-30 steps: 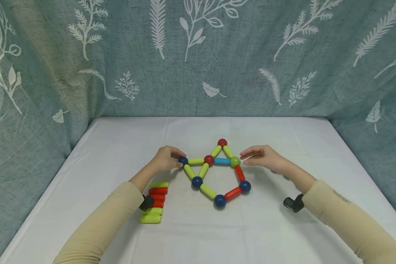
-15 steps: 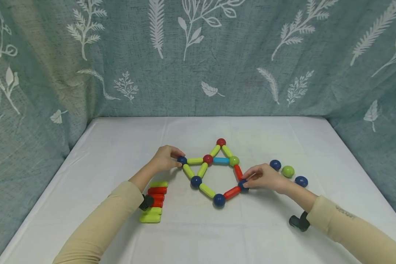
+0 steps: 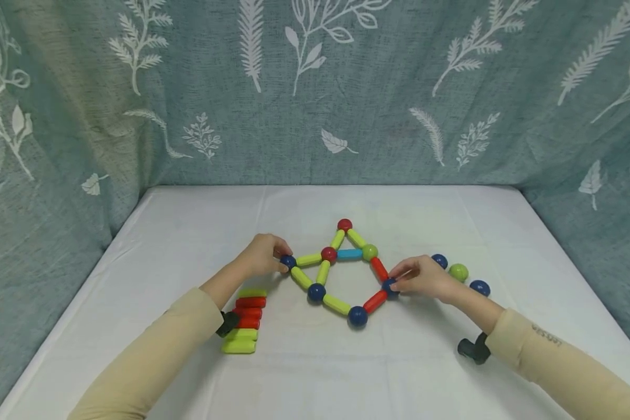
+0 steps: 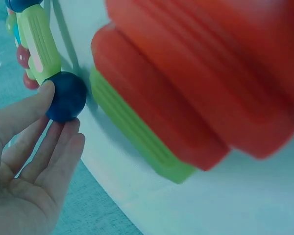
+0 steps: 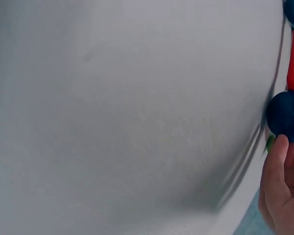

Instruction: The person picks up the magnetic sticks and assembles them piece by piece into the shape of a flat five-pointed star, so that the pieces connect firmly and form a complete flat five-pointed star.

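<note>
A flat frame of colored rods and balls lies on the white table, a triangle and another triangle joined to a larger ring. My left hand (image 3: 262, 255) pinches the dark blue ball (image 4: 68, 97) at its left corner between thumb and fingers. At the right corner, another dark blue ball (image 3: 390, 286) is pinched by my right hand (image 3: 425, 279). Two more blue balls (image 3: 357, 316) sit at the near side. Red balls (image 3: 329, 254), a green ball (image 3: 370, 252), a light-blue rod (image 3: 350, 254), lime rods (image 3: 337, 304) and red rods (image 3: 375, 301) make up the rest.
Several loose red and lime rods (image 3: 249, 313) lie stacked in a column beside my left forearm. Two blue balls and a green ball (image 3: 459, 272) rest to the right, behind my right wrist. A patterned curtain (image 3: 315, 140) hangs behind the table's far edge.
My right hand came from beside the green ball to the right-hand blue ball and took hold of it. The frame has since turned slightly, its left corner coming nearer and its near ball shifting right.
</note>
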Motion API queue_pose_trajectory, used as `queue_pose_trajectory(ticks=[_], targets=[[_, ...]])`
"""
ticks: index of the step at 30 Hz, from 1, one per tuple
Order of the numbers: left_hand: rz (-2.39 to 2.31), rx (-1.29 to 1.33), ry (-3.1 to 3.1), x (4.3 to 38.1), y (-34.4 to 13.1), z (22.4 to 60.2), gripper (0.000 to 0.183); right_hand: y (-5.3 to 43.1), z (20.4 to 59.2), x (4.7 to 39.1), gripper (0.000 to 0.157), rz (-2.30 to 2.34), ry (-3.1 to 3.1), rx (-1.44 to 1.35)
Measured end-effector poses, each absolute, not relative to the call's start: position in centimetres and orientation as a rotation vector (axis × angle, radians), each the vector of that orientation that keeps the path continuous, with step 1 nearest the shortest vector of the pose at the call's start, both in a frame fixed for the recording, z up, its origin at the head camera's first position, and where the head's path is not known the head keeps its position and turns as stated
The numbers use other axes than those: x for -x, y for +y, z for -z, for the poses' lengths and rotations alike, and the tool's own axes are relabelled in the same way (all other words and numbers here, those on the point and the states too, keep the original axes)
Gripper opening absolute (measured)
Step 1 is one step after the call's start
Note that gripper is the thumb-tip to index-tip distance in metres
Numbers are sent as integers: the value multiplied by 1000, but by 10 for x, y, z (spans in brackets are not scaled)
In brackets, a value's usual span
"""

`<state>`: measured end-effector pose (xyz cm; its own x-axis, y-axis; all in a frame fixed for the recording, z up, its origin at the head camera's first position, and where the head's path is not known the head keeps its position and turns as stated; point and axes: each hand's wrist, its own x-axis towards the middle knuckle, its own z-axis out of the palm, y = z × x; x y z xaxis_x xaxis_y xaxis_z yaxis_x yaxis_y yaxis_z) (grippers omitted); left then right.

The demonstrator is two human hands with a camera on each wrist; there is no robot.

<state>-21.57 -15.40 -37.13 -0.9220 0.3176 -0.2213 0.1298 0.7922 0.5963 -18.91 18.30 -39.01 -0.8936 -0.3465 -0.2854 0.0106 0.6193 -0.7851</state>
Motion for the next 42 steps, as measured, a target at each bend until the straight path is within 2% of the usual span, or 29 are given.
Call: queue_pose_trajectory(ticks=[20, 34, 42], targets=[[-777, -539, 2639, 169, -146, 369, 19, 181, 398, 237, 41, 1448, 2262, -53], [-749, -671, 2626, 139, -123, 372, 24, 164, 402, 257, 39, 1492, 2249, -75], [-736, -658, 2651, 135, -120, 371, 25, 157, 400, 261, 38, 1491, 2243, -86]])
